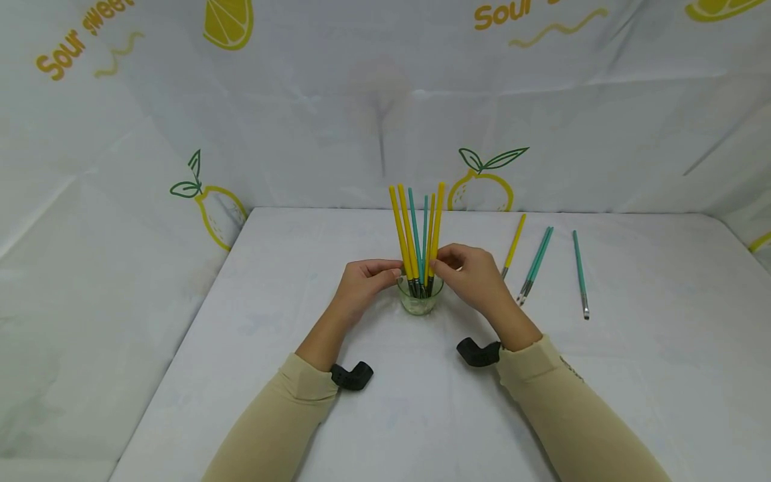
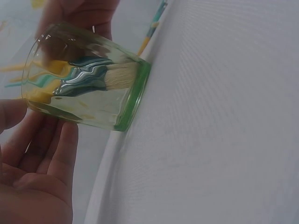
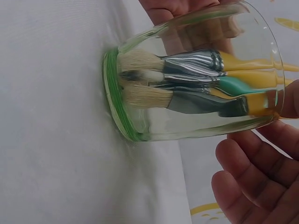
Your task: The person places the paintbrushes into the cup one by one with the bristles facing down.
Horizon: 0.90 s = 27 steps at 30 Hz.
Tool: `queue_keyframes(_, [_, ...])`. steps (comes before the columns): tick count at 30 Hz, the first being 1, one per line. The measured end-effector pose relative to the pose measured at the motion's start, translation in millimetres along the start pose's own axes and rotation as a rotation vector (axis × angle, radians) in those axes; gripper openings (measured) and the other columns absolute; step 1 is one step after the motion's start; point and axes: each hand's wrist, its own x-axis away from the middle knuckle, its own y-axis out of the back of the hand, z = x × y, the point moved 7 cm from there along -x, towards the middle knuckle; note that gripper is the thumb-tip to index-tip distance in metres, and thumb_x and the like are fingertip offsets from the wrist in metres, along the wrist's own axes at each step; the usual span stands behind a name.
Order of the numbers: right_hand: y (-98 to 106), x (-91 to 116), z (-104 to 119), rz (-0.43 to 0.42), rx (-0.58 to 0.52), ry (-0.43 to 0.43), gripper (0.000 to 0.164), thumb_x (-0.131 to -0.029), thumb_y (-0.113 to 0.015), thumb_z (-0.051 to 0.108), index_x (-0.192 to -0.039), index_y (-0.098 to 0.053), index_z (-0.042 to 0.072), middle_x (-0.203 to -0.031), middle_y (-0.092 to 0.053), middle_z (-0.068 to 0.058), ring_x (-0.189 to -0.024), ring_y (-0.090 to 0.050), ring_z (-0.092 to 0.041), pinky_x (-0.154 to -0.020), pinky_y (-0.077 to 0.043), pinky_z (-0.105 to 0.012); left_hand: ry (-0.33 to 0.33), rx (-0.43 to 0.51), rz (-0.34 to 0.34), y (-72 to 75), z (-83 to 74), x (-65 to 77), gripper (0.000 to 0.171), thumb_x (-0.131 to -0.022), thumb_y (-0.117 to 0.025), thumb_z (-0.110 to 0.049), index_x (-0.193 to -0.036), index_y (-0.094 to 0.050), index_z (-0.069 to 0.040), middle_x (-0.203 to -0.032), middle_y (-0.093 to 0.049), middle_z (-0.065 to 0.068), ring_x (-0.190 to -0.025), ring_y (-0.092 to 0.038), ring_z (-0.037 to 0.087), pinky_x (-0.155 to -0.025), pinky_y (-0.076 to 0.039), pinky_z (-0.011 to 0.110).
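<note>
Glass [image 1: 417, 306], one; brushes inside [image 1: 408, 231], six; outside, four.

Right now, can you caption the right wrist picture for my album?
Bristle-down paintbrushes in a green-based glass cup, between left hand and right hand.

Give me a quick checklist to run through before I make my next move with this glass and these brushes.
1. Glass upright on the table: ok, its base sits on the cloth.
2. Brushes in the glass standing heads down: ok, handles stick up above the rim.
3. Left hand and right hand at the glass: ok, one on either side near the rim.
4. Firm hold on the glass: cannot tell, finger pressure doesn't show.
5. Loose brushes gathered: not ok, a yellow brush and several green brushes lie to the right.
</note>
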Motion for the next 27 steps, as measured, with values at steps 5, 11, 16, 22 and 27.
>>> queue_keyframes(5, [-3.2, 0.2, -0.6, 0.023, 0.0, 0.006, 0.024, -0.094, -0.064, 0.027, -0.106, -0.072, 0.009, -0.096, -0.073, -0.007, -0.088, -0.064, -0.021, -0.071, -0.051, -0.033, -0.002, 0.0, -0.005, 0.3, 0.2, -0.6, 0.026, -0.091, -0.067, -0.014, -0.113, -0.073, 0.001, -0.116, -0.072, 0.011, -0.107, -0.067, 0.017, -0.096, -0.054, 0.033])
queue_keyframes(11, [-5.3, -0.2, -1.5, 0.033, 0.002, -0.001, 0.024, -0.094, -0.064, 0.028, -0.107, -0.072, 0.009, -0.097, -0.073, -0.006, -0.09, -0.064, -0.021, -0.073, -0.051, -0.033, -0.007, 0.001, -0.004, -0.2, -2.1, 0.6, 0.027, -0.091, -0.066, -0.013, -0.113, -0.072, 0.002, -0.116, -0.071, 0.013, -0.107, -0.067, 0.018, -0.096, -0.054, 0.033])
queue_keyframes(16, [-6.7, -0.8, -2.9, 0.035, 0.002, -0.005, 0.024, -0.094, -0.064, 0.029, -0.106, -0.072, 0.01, -0.096, -0.073, -0.005, -0.09, -0.064, -0.021, -0.073, -0.052, -0.033, -0.006, -0.002, -0.003, 0.0, -2.2, 0.7, 0.028, -0.091, -0.066, -0.014, -0.114, -0.072, 0.002, -0.117, -0.071, 0.013, -0.108, -0.067, 0.018, -0.097, -0.054, 0.033])
queue_keyframes(22, [-6.9, -0.6, -3.4, 0.035, 0.006, -0.001, 0.023, -0.095, -0.064, 0.029, -0.106, -0.072, 0.01, -0.097, -0.073, -0.006, -0.09, -0.064, -0.021, -0.074, -0.052, -0.034, -0.002, -0.005, -0.001, 0.3, -2.5, 1.1, 0.027, -0.091, -0.066, -0.014, -0.113, -0.072, 0.001, -0.117, -0.071, 0.012, -0.108, -0.067, 0.018, -0.097, -0.054, 0.033])
queue_keyframes(27, [-6.2, -1.1, -3.3, 0.04, 0.019, 0.001, 0.026, -0.095, -0.062, 0.03, -0.108, -0.072, 0.009, -0.098, -0.073, -0.007, -0.091, -0.064, -0.022, -0.074, -0.052, -0.035, -0.004, -0.007, 0.003, 0.2, -3.6, 1.5, 0.027, -0.091, -0.066, -0.014, -0.113, -0.072, 0.001, -0.118, -0.071, 0.011, -0.108, -0.066, 0.018, -0.097, -0.054, 0.033])
